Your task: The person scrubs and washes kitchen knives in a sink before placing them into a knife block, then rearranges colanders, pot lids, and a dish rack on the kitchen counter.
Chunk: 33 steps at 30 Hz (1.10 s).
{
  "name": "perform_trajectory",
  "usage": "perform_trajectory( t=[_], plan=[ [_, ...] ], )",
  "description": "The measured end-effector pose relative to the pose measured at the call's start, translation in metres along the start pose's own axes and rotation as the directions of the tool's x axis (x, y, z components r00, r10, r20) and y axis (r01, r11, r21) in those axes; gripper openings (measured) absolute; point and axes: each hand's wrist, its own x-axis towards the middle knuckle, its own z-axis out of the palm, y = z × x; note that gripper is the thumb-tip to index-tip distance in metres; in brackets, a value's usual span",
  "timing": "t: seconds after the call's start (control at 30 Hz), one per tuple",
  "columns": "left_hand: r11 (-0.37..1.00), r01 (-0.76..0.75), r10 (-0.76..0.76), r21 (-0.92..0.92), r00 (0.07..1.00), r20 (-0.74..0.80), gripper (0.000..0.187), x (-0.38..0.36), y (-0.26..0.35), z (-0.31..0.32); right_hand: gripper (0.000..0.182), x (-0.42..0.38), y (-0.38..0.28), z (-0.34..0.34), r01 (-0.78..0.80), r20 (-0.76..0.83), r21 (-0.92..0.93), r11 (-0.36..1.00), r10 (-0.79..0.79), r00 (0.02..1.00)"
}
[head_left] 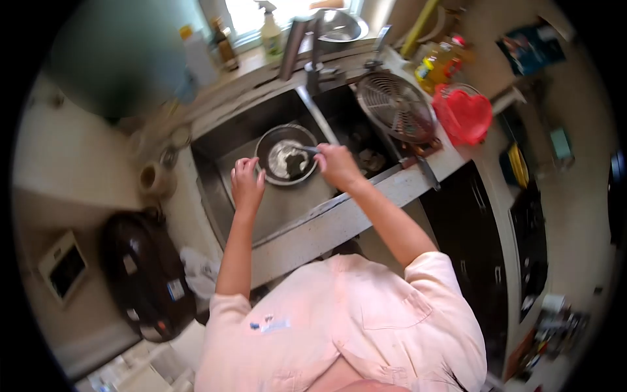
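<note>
A round metal bowl sits in the left basin of the sink, with white, flour-like stuff and a dark green patch inside. My left hand grips its left rim, thumb toward the inside. On the right, my right hand is closed around a utensil with a grey handle. The utensil's far end reaches into the bowl; its shape there is too blurred to tell.
The faucet rises behind the sink's divider. A round slotted metal lid or rack lies over the right basin, beside a red heart-shaped container and an oil bottle. A dark brown appliance stands at left.
</note>
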Motion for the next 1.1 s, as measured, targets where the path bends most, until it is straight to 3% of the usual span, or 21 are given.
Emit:
perform_trajectory(
  t=[0.07, 0.17, 0.3, 0.37, 0.43, 0.5, 0.53, 0.57, 0.6, 0.67, 0.73, 0.8, 0.83, 0.87, 0.9, 0.93, 0.97, 1.0, 1.03, 1.07, 1.1],
  plan=[
    [0.956, -0.264, 0.268, -0.130, 0.963, 0.011, 0.036, 0.002, 0.042, -0.033, 0.011, -0.016, -0.008, 0.002, -0.006, 0.011, 0.034, 0.999, 0.006, 1.000],
    [0.866, -0.467, 0.491, -0.176, 0.861, 0.130, 0.034, 0.009, 0.070, -0.026, 0.011, -0.041, -0.023, -0.004, -0.002, 0.031, 0.072, 0.997, 0.000, 1.000],
    [0.811, -0.540, 0.568, -0.224, 0.819, 0.080, 0.023, 0.012, 0.080, -0.009, 0.021, -0.075, -0.029, -0.030, 0.038, -0.141, 0.267, 0.963, 0.000, 0.990],
    [0.742, -0.647, 0.666, -0.175, 0.741, 0.084, 0.022, 0.011, 0.100, -0.019, 0.019, -0.089, -0.036, -0.050, -0.014, -0.066, 0.117, 0.993, 0.022, 0.998],
    [0.609, -0.772, 0.793, -0.183, 0.598, 0.113, 0.019, 0.012, 0.133, -0.036, 0.014, -0.095, -0.051, -0.072, -0.133, 0.010, -0.186, 0.974, 0.137, 0.990],
    [0.534, -0.844, 0.845, -0.052, 0.530, 0.071, 0.016, 0.012, 0.143, -0.034, 0.013, -0.085, -0.036, -0.052, -0.032, -0.126, -0.276, 0.961, -0.003, 0.992],
    [0.582, -0.813, 0.811, -0.026, 0.577, 0.095, 0.017, 0.009, 0.155, -0.044, 0.014, -0.086, -0.041, -0.059, -0.042, -0.138, -0.381, 0.924, -0.012, 0.990],
    [0.560, -0.816, 0.820, -0.140, 0.570, -0.044, 0.020, 0.011, 0.152, -0.043, 0.016, -0.092, -0.046, -0.071, -0.040, -0.171, -0.388, 0.921, -0.029, 0.985],
    [0.665, -0.730, 0.740, -0.157, 0.673, 0.001, 0.023, 0.002, 0.174, -0.058, 0.020, -0.101, -0.046, -0.083, -0.039, -0.193, -0.318, 0.947, -0.024, 0.981],
    [0.683, -0.728, 0.727, -0.067, 0.685, -0.036, 0.028, -0.012, 0.201, -0.063, 0.019, -0.112, -0.022, -0.087, -0.130, -0.094, -0.289, 0.949, 0.107, 0.990],
    [0.588, -0.789, 0.791, -0.179, 0.607, -0.075, 0.026, -0.032, 0.234, -0.076, 0.012, -0.133, -0.015, -0.119, -0.116, 0.030, -0.389, 0.914, 0.138, 0.990],
    [0.499, -0.828, 0.826, -0.256, 0.544, -0.148, 0.025, -0.055, 0.269, -0.079, 0.013, -0.176, -0.024, -0.159, -0.132, -0.157, -0.226, 0.965, 0.098, 0.983],
    [0.470, -0.838, 0.825, -0.279, 0.529, -0.200, 0.024, -0.070, 0.290, -0.077, 0.013, -0.198, -0.017, -0.170, -0.129, -0.265, -0.137, 0.982, 0.089, 0.960],
    [0.441, -0.845, 0.818, -0.303, 0.517, -0.251, 0.023, -0.084, 0.307, -0.072, 0.017, -0.226, -0.008, -0.184, -0.229, -0.285, -0.037, 0.973, 0.210, 0.935],
    [0.395, -0.814, 0.814, -0.426, 0.525, -0.249, 0.026, -0.096, 0.318, -0.056, 0.016, -0.263, 0.008, -0.194, -0.290, -0.317, -0.081, 0.954, 0.251, 0.915],
    [0.430, -0.719, 0.814, -0.546, 0.570, -0.110, 0.025, -0.110, 0.333, -0.043, 0.014, -0.305, 0.020, -0.202, -0.350, -0.391, -0.083, 0.933, 0.293, 0.873],
    [0.335, -0.769, 0.862, -0.545, 0.483, -0.152, 0.023, -0.123, 0.354, -0.030, 0.013, -0.352, 0.030, -0.210, -0.403, -0.490, -0.017, 0.915, 0.344, 0.801],
    [0.235, -0.809, 0.898, -0.539, 0.393, -0.199, 0.022, -0.138, 0.382, -0.018, 0.010, -0.403, 0.033, -0.220, -0.484, -0.479, 0.201, 0.852, 0.516, 0.710],
    [0.218, -0.783, 0.928, -0.582, 0.352, -0.126, 0.020, -0.156, 0.407, -0.007, 0.011, -0.455, 0.024, -0.236, -0.611, -0.420, 0.343, 0.713, 0.698, 0.580],
    [0.212, -0.752, 0.950, -0.624, 0.309, -0.050, 0.019, -0.176, 0.433, 0.002, 0.013, -0.507, 0.037, -0.226, -0.563, -0.438, 0.525, 0.638, 0.770, 0.464],
    [0.103, -0.779, 0.969, -0.618, 0.220, -0.116, 0.018, -0.195, 0.462, 0.016, 0.016, -0.556, 0.012, -0.251, -0.758, -0.420, 0.442, 0.480, 0.857, 0.298]
  ],
)
